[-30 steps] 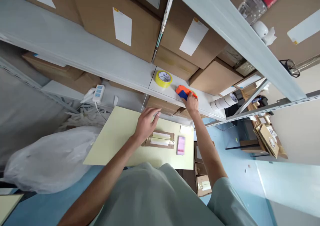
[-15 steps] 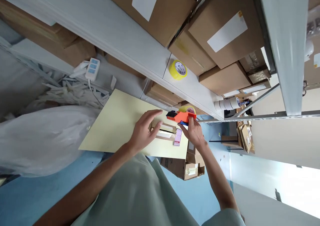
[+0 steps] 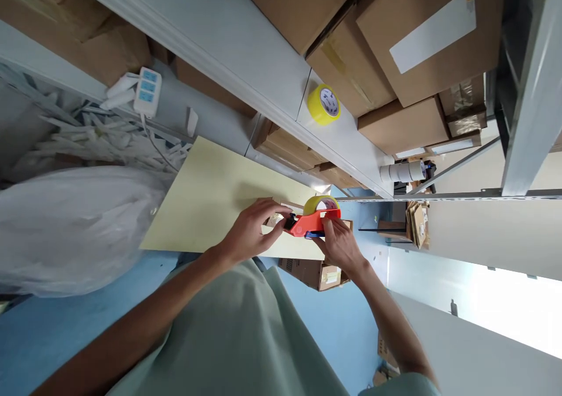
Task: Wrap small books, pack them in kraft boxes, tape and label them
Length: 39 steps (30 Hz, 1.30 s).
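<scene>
An orange tape dispenser (image 3: 312, 220) loaded with a yellow roll hovers over the pale yellow table (image 3: 206, 197). My right hand (image 3: 340, 245) is closed round its handle. My left hand (image 3: 257, 230) pinches at the dispenser's front end, fingers curled together, resting on a small brown cardboard package (image 3: 274, 222) that is mostly hidden under both hands.
A grey metal shelf (image 3: 246, 62) runs above the table, bearing a yellow tape roll (image 3: 324, 104), several brown cartons (image 3: 399, 51) and white tape rolls (image 3: 401, 171). A large white plastic bag (image 3: 74, 226) lies left. A power strip (image 3: 147, 90) and open boxes (image 3: 316, 272) sit nearby.
My right hand took the tape dispenser off the shelf and brought it down to the package on the table. My left hand curled in to meet its front end.
</scene>
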Motion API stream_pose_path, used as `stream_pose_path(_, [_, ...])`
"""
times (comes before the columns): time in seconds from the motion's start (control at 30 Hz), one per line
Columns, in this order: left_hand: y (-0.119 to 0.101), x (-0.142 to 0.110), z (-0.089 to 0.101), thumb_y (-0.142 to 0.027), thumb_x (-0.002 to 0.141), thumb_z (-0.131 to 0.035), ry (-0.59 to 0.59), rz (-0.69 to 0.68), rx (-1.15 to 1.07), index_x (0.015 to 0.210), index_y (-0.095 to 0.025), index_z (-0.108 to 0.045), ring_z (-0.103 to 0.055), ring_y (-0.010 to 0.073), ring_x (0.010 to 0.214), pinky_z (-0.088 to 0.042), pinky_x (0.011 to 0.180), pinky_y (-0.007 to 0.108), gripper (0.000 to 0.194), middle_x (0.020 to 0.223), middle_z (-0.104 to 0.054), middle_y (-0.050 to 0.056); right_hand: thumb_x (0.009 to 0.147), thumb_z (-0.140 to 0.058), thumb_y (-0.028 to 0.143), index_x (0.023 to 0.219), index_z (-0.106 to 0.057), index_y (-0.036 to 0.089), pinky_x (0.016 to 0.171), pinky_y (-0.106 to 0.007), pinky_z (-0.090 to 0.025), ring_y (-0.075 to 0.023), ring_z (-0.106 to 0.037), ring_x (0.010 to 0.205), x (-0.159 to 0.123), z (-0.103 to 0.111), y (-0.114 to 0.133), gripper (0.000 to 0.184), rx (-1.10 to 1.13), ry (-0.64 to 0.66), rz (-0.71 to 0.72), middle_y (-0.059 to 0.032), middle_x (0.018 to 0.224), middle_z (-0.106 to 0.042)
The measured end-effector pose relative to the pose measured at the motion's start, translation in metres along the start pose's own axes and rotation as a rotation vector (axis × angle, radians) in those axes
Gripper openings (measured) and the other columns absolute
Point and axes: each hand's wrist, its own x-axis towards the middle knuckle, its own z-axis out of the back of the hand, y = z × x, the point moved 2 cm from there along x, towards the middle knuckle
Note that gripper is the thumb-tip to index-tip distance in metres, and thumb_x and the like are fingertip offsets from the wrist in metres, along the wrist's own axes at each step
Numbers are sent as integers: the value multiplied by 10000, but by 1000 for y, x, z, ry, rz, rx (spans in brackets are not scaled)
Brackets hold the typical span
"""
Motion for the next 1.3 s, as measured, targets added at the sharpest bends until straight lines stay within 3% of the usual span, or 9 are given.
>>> stream_pose_path(0.13, [4,-4,5,-180,974,-632,27,86,-90,1118,-247,-744,-770,186,1006,-620,916,312,194,1079,-815,25,1149,-526,378,1377,-431,203,789,-450,-663,-294,-767,866,0,0,8,302,52,32,-13,-99,960,-756])
stream_pose_path(0.27, [8,-5,10,-228,941,-678,74,241,-239,1196,-248,-737,-786,185,975,-631,948,320,262,1047,-826,15,1072,-605,520,1353,-510,188,789,-430,-655,-302,-779,892,2,2,14,445,101,110,-151,-121,986,-777])
stream_pose_path(0.37, [16,-5,12,-385,952,-732,138,392,-361,1194,-248,-757,-792,214,949,-649,910,341,279,986,-833,20,1002,-672,611,1373,-578,180,769,-388,-630,-304,-792,883,8,6,17,577,125,276,-277,-120,988,-804])
stream_pose_path(0.5, [30,-10,9,-639,917,-751,180,530,-419,982,-231,-804,-784,255,935,-651,857,364,416,989,-837,54,978,-710,680,1470,-597,213,771,-347,-596,-320,-814,986,21,15,24,687,148,420,-365,-121,1134,-833])
stream_pose_path(0.7, [53,-31,-8,-733,844,-775,152,677,-499,906,-214,-799,-760,257,919,-627,859,365,523,935,-819,64,998,-663,744,1344,-671,238,698,-319,-500,-315,-808,901,36,22,30,613,80,693,-492,-100,1011,-841])
stream_pose_path(0.87, [98,-53,-3,-735,767,-814,39,831,-508,910,-200,-800,-746,258,885,-620,856,380,554,905,-802,79,1042,-617,703,1078,-707,219,640,-294,-415,-258,-763,801,34,38,3,493,147,888,-539,-78,892,-806])
stream_pose_path(0.93, [125,-59,4,-760,693,-846,-89,898,-491,895,-191,-795,-735,252,865,-618,850,381,607,900,-799,85,1045,-610,690,1011,-701,218,612,-286,-396,-226,-734,729,34,44,-14,481,182,905,-608,-59,840,-786])
stream_pose_path(1.03, [158,-64,3,-787,587,-898,-142,976,-529,897,-177,-801,-722,243,853,-615,865,393,691,896,-803,91,1021,-616,713,992,-703,225,591,-281,-391,-211,-716,688,40,46,-35,497,215,881,-669,-44,812,-777])
stream_pose_path(1.3, [194,-58,-46,-698,410,-1010,-142,1103,-684,895,-182,-818,-738,278,961,-604,874,409,734,981,-835,116,982,-574,815,802,-641,244,566,-298,-397,-211,-698,633,75,49,-42,603,202,849,-733,-39,720,-750])
